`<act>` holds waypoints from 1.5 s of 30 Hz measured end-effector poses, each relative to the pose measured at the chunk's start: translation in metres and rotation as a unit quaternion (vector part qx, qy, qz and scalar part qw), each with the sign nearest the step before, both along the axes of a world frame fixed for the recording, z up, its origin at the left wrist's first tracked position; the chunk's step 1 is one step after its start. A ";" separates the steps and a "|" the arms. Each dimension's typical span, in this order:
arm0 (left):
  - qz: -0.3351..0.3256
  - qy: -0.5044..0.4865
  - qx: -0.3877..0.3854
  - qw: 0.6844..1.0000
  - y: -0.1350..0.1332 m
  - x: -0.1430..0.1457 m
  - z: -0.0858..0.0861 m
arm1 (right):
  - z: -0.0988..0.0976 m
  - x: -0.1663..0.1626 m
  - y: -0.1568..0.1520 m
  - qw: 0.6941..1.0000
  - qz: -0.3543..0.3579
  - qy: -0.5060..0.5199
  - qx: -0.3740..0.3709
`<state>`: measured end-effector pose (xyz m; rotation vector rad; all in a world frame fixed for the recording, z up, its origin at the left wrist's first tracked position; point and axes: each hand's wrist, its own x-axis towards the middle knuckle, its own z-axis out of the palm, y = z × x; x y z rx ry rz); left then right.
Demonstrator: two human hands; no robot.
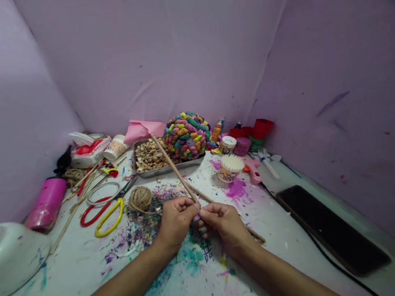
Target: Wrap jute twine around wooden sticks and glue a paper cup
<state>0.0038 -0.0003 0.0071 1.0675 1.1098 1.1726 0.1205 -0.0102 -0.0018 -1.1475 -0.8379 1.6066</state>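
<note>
Currently, both hands work one stick [174,168], near side of the tray [157,172]. Left hand [176,220] pinches its lower end, thumb against fingers; right hand [224,221] pinches right beside it, fingertips close together. Stick leans up and leftward, crossing in front of the tray. Second stick [201,193] passes behind the right hand, near side of tray; can't tell if touched. Tray holds shells [150,156], multicolored ball [188,137] at its right end. Twine [141,199] and scissors [108,214] sit tray's near left; cup [229,168], glue gun [253,170] right of tray.
</note>
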 end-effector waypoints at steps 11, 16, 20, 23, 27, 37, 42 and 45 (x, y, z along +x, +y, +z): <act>-0.042 0.001 -0.003 0.999 0.004 -0.006 0.000 | 0.002 0.005 0.001 0.997 0.071 0.034 0.014; -0.027 -0.005 -0.019 0.999 0.005 -0.003 -0.001 | 0.002 0.003 0.000 0.999 0.025 0.025 0.010; -0.016 -0.006 -0.026 1.000 0.004 -0.003 0.000 | 0.002 0.001 -0.002 1.000 -0.002 0.001 0.007; -0.012 -0.006 -0.026 1.000 0.003 -0.002 0.001 | 0.002 0.000 -0.003 1.000 -0.014 -0.020 0.006; -0.010 -0.003 -0.021 1.000 0.004 -0.001 0.000 | 0.000 0.000 -0.003 0.999 -0.017 -0.039 0.012; -0.046 -0.015 -0.013 0.999 0.006 -0.007 -0.004 | 0.005 0.006 0.000 0.998 0.062 0.003 0.030; -0.046 -0.018 -0.025 0.998 0.007 -0.005 -0.006 | 0.001 0.005 0.001 0.999 0.012 -0.003 0.030; -0.036 -0.024 -0.033 0.999 0.006 -0.004 -0.004 | 0.000 0.003 0.001 1.000 0.000 -0.014 0.027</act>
